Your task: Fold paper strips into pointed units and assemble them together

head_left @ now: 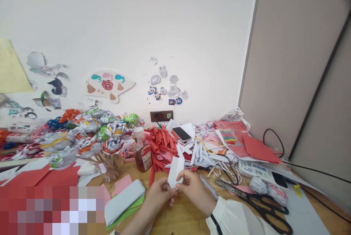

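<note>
Between my two hands, above the wooden table (pixel 178 216), is a folded strip of white paper (pixel 175 169) with a crease along its length. My left hand (pixel 162 193) pinches its lower left edge, and my right hand (pixel 193 188) pinches its lower right side with the thumb on the paper. The fingertips of both hands nearly meet at the bottom end. Behind the paper lie a pile of folded red paper strips (pixel 163 143) and a smaller pile of folded white strips (pixel 201 154). Left of my left hand rests a stack of white paper rectangles (pixel 124 200) on green sheets.
A bottle of reddish liquid (pixel 142 152) stands beside the red strips. Paper flowers (pixel 90 132) crowd the back left. A phone (pixel 181 133) lies at the back. Black scissors (pixel 263 204) and a utility knife (pixel 210 187) lie on the right, with cables (pixel 315 173) beyond.
</note>
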{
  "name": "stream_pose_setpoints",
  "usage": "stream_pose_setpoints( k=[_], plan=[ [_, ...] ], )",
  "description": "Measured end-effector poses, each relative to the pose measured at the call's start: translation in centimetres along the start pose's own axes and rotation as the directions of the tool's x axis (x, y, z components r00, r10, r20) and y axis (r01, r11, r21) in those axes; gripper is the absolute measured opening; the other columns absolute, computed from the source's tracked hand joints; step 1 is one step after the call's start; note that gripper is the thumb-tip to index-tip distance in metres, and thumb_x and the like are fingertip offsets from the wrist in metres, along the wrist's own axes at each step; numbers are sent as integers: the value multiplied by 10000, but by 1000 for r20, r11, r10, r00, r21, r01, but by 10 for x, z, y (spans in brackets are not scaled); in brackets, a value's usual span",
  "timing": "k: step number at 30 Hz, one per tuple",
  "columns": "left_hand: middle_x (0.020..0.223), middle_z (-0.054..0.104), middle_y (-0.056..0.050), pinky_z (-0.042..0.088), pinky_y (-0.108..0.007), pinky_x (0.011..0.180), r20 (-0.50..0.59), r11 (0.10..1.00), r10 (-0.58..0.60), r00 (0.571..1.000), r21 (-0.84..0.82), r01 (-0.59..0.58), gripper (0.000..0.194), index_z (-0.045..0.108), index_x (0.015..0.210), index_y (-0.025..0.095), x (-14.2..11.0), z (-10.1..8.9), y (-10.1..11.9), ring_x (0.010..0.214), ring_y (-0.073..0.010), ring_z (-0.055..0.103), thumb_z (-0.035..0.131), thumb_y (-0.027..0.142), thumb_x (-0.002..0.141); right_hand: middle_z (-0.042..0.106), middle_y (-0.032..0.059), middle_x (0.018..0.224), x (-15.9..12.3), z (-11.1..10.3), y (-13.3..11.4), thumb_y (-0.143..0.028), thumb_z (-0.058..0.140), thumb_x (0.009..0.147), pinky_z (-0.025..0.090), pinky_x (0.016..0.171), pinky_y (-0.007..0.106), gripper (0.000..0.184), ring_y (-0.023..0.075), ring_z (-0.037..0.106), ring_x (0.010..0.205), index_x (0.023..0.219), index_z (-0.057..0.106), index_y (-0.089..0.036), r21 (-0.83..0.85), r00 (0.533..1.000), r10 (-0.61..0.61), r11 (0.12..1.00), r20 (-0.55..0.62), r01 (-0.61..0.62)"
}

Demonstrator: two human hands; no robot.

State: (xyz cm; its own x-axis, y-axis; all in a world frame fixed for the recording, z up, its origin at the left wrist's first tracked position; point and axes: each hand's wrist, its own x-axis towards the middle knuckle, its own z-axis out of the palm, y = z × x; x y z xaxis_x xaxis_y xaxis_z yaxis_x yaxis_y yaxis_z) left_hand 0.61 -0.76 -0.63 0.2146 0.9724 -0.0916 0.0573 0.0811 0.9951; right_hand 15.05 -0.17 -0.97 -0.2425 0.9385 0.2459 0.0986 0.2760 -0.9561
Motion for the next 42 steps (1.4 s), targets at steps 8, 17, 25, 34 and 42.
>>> stream_pose_setpoints(
  k=[8,17,25,34,42],
  plan=[
    [439,550,57,389,-222,354,-21,1000,21,1000,0,-21,373,484,639,169,0,1,-2,328,-97,488,690,449,505,488,-48,573,0,-1,0,-110,518,647,360,532,214,186,118,499,562,806,580,-184,-129,999,-40,991,-1,39],
    [462,536,61,391,-214,359,-40,999,39,998,13,-39,386,491,647,162,-8,3,13,325,-72,458,689,463,508,464,-72,569,-2,-4,-11,-164,481,705,411,529,228,245,125,558,548,948,484,-198,69,996,-5,998,89,-1],
    [455,547,57,413,-217,392,11,999,16,1000,31,-16,376,516,676,156,-11,2,20,364,-92,510,708,431,508,474,-81,555,-3,-6,-7,-152,497,707,413,540,228,265,125,556,554,960,443,-209,60,998,-27,998,65,23],
    [504,594,16,454,-265,456,74,1000,19,997,18,-20,452,568,755,134,-3,-5,4,451,-151,575,748,432,467,475,-64,614,-6,-10,-13,-135,471,726,397,575,225,270,125,532,606,980,445,-225,-25,993,-62,998,105,65],
    [730,676,-61,429,-256,558,30,1000,8,1000,-10,-7,562,633,859,114,1,-15,8,642,-191,594,712,521,480,486,-70,609,-7,-10,-6,-207,542,740,354,540,200,316,105,498,570,1023,401,-219,30,957,-82,997,280,77]
  ],
)
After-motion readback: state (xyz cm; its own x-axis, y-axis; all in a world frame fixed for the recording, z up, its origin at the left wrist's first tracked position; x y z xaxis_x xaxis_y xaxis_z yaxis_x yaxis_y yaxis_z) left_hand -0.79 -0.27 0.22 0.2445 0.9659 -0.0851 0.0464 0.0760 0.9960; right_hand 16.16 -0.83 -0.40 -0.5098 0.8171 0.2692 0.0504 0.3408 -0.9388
